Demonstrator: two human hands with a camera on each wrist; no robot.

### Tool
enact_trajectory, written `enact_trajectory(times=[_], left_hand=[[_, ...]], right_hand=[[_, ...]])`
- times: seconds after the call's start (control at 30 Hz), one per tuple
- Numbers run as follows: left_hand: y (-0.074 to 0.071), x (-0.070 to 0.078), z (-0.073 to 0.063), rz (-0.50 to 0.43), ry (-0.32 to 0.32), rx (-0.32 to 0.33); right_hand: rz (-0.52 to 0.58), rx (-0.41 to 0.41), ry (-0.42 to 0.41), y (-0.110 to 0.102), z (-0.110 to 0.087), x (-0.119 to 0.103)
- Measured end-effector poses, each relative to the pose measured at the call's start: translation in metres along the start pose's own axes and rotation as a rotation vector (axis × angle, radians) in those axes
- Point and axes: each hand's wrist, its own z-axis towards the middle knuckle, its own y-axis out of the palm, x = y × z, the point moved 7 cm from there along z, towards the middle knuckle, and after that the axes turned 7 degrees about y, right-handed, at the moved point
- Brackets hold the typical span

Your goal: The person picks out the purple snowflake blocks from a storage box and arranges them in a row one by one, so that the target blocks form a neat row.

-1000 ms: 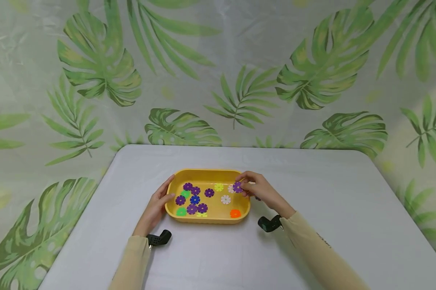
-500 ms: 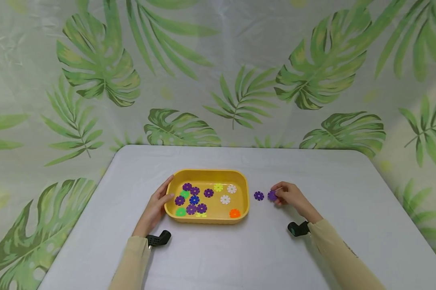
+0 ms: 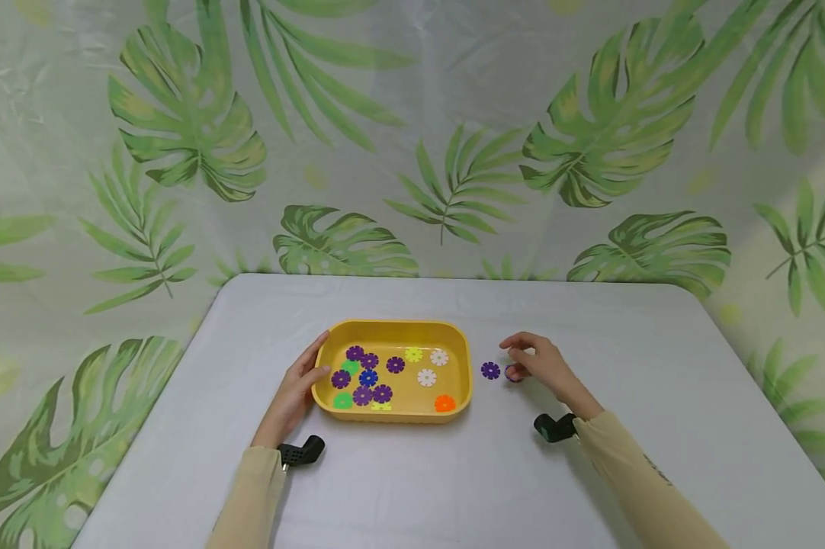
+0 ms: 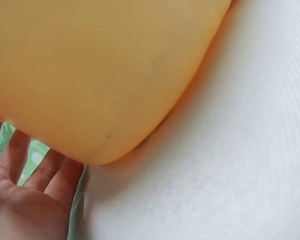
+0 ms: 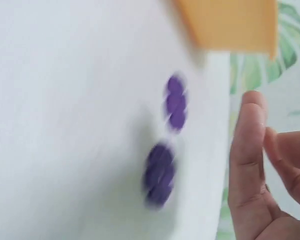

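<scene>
Two purple notched discs (image 3: pixel 491 370) lie beside the yellow tray (image 3: pixel 393 418).

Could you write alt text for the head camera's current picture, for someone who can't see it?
A person's left hand holds one end of a yellow tray of colourful flower-shaped discs. The right hand hovers by two purple discs on a white table, partly hiding one.

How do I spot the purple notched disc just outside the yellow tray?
On the white table, find the yellow oblong tray. Just past its right wall lies the purple notched disc. Unlike its purple neighbour, partly behind the right hand, it shows whole in head view.
</scene>
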Motion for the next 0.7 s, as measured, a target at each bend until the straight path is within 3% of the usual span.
enact_trajectory(times=[0.17,0.37,0.5,0.7], left_hand=[[-0.001,-0.001,0.0,-0.001,0.001,0.01],[0.0,-0.001,0.001,-0.005,0.012,0.007],[0.0,0.0,0.0,-0.013,0.013,0.007],[-0.001,0.001,0.0,-0.013,0.015,0.007]], right_hand=[[0.133,-0.127,-0.058,0.034,-0.002,-0.037],[0.157,-0.33,-0.091,0.1,-0.005,-0.069],[0.144,-0.419,-0.077,0.142,-0.005,-0.075],[0.149,-0.445,0.025,0.181,0.0,-0.071]])
